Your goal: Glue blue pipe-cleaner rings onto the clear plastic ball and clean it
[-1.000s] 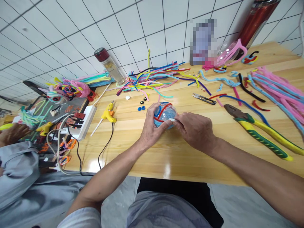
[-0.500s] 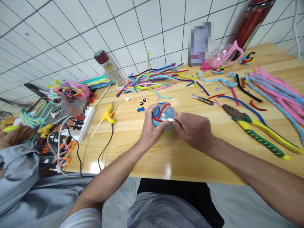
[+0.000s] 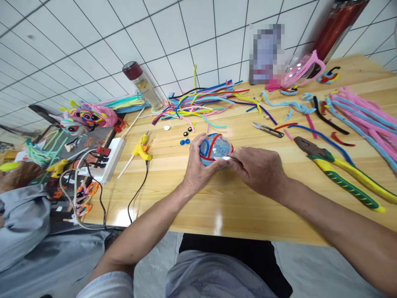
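My left hand (image 3: pixel 197 166) is wrapped round the near left side of a rounded light-blue craft piece (image 3: pixel 222 145), which has red and blue pipe-cleaner bands and a clear, shiny top. At its near edge, my right hand (image 3: pixel 261 169) is closed in a pinch on a small flat white piece (image 3: pixel 221 158). My left thumb lies close below that white piece. Just left of the hands are two blue buttons (image 3: pixel 185 142) and two black ones (image 3: pixel 187 131). The right fingertips are partly hidden behind the hand.
A yellow glue gun (image 3: pixel 142 150) and a white power strip (image 3: pixel 113 160) lie left. Pipe cleaners (image 3: pixel 201 101) are heaped behind. Snips (image 3: pixel 268 129) and green-yellow pliers (image 3: pixel 338 167) lie right. A co-worker's hand (image 3: pixel 23 176) is at far left, near a glass bottle (image 3: pixel 145 89).
The right hand has shifted slightly right, and more of the white piece shows at the edge of the craft piece. The left hand keeps its hold. The view has moved a little.
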Demonstrator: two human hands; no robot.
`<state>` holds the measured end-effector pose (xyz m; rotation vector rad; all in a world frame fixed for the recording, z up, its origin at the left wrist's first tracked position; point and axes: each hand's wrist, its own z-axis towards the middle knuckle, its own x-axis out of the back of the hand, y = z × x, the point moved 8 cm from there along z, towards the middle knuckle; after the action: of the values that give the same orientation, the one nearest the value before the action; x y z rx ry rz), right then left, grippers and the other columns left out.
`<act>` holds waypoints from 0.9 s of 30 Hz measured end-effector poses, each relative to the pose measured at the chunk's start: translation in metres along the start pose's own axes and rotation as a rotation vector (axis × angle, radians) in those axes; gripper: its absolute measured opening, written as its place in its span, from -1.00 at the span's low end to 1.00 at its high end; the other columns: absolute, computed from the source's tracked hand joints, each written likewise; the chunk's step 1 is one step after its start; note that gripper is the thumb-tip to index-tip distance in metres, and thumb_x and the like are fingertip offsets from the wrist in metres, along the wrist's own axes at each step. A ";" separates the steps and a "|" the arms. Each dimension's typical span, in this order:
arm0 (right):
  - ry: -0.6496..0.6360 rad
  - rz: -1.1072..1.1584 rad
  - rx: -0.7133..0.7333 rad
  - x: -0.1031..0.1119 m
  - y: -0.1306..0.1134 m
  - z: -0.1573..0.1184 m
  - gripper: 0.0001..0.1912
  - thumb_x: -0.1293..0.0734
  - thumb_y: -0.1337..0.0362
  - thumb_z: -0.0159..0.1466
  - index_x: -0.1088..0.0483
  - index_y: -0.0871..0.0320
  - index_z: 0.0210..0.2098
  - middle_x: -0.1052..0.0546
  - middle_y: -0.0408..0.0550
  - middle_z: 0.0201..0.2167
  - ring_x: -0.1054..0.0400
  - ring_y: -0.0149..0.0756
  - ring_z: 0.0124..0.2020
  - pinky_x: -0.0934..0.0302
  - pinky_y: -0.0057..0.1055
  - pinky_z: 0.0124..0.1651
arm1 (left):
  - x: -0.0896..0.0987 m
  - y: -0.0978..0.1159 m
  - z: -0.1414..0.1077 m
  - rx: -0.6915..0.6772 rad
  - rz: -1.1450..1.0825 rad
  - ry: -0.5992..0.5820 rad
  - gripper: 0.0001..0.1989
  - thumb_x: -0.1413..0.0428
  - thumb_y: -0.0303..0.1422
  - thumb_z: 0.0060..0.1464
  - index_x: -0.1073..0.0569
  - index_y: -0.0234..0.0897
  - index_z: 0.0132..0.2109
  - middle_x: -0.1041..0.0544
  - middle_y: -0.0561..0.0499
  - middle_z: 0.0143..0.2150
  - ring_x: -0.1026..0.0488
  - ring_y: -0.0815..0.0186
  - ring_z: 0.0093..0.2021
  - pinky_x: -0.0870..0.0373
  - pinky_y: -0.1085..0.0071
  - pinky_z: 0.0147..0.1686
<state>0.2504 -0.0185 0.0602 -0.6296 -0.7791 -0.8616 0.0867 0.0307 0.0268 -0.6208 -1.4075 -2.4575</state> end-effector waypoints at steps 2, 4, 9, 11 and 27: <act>0.002 0.000 0.015 0.001 -0.001 0.001 -0.62 -0.19 0.11 0.49 -0.49 0.15 -0.32 -0.57 -0.09 -0.48 -0.39 -0.34 -0.47 0.02 -0.36 -0.38 | -0.002 -0.003 -0.001 0.045 -0.041 -0.011 -0.09 -0.33 0.16 -0.02 -0.19 -0.10 0.33 -0.30 -0.17 0.35 -0.33 0.04 0.35 -0.30 0.06 0.34; 0.010 0.001 0.032 0.002 -0.002 0.001 -0.62 -0.19 0.11 0.49 -0.49 0.15 -0.33 -0.57 -0.09 -0.48 -0.38 -0.35 -0.48 0.03 -0.36 -0.38 | -0.003 -0.006 -0.001 0.076 -0.054 -0.019 -0.07 -0.34 0.17 -0.05 -0.18 -0.10 0.33 -0.32 -0.17 0.33 -0.37 0.05 0.31 -0.34 0.08 0.31; -0.001 -0.002 0.019 0.000 -0.001 0.002 -0.60 -0.17 0.10 0.50 -0.49 0.15 -0.32 -0.57 -0.07 -0.48 -0.39 -0.34 -0.47 0.05 -0.35 -0.38 | -0.003 -0.009 -0.001 0.111 -0.045 -0.010 -0.04 -0.37 0.16 -0.09 -0.19 -0.10 0.32 -0.35 -0.16 0.30 -0.41 0.04 0.28 -0.36 0.07 0.28; 0.008 -0.013 0.006 0.000 0.000 0.001 -0.60 -0.17 0.10 0.50 -0.49 0.15 -0.32 -0.57 -0.06 -0.48 -0.39 -0.33 -0.46 0.05 -0.36 -0.38 | -0.003 -0.008 0.000 0.099 -0.041 -0.015 -0.07 -0.36 0.16 -0.06 -0.19 -0.10 0.31 -0.35 -0.16 0.31 -0.41 0.05 0.28 -0.36 0.08 0.29; 0.167 -0.084 -0.003 0.005 -0.014 -0.004 -0.64 -0.21 0.16 0.51 -0.45 0.15 -0.36 -0.52 -0.12 -0.51 -0.36 -0.35 -0.48 -0.02 -0.38 -0.38 | -0.002 -0.002 -0.001 0.047 -0.052 0.000 -0.21 -0.27 0.14 0.09 -0.21 -0.11 0.30 -0.32 -0.17 0.34 -0.33 0.05 0.37 -0.31 0.05 0.35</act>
<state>0.2419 -0.0306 0.0649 -0.5236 -0.6569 -0.9791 0.0878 0.0306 0.0236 -0.5816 -1.4946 -2.4558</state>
